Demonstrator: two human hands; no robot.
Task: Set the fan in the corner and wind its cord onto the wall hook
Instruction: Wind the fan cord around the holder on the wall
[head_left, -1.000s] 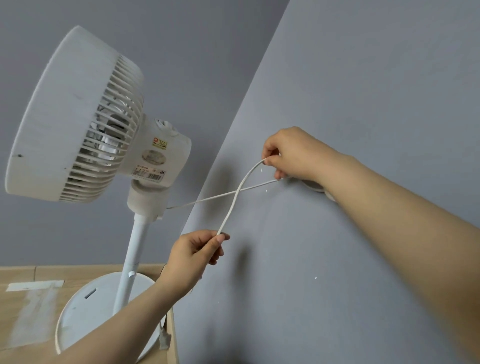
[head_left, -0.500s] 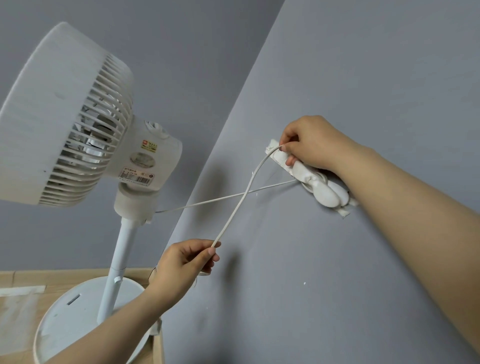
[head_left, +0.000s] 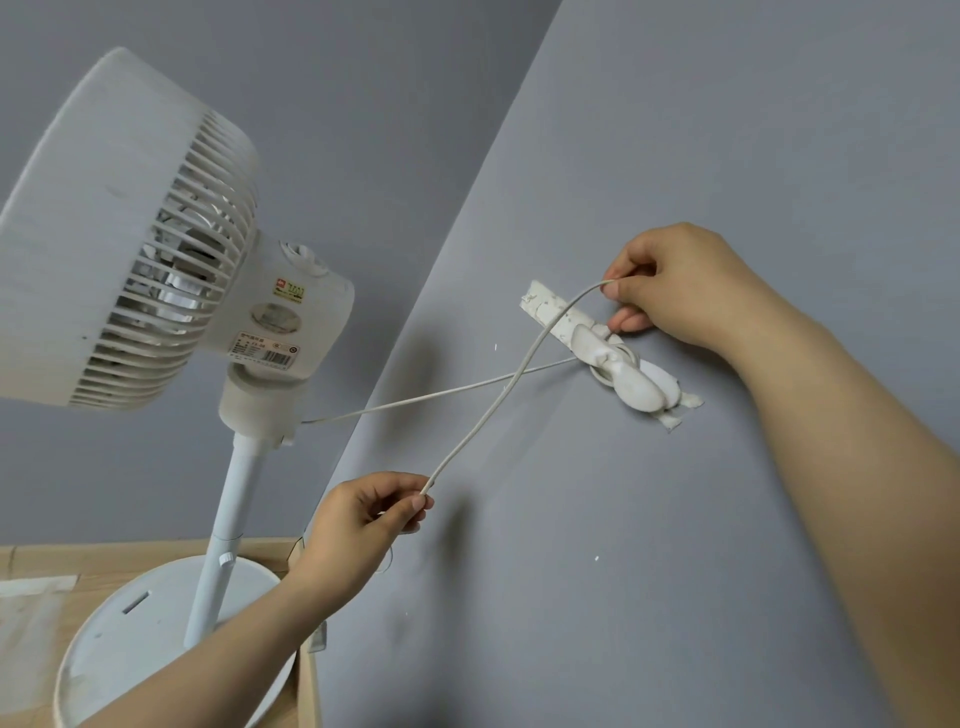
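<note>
A person's right hand pinches a white cord between thumb and forefinger just above a white wall hook, with another fingertip of that hand close beside the hook's upper end. The hook sits on a worn white mounting strip stuck at a slant to the grey wall.

Lower and to the left, the left hand grips the same cord between thumb and curled fingers, held in front of the wall and well apart from the hook. From there the cord rises in a gentle curve to the right hand.

A 2nd stretch of cord runs from under the motor housing of the white fan across to the hook, where it loops around the hook's base. The 2 stretches cross in an X between the hands, just left of the hook.

The fan stands at left in the corner where 2 grey walls meet, its round base resting on a light wooden desk and its head tilted upward on a slim white pole. The left forearm passes over the base. Labels show on the motor housing, too small to read.
</note>
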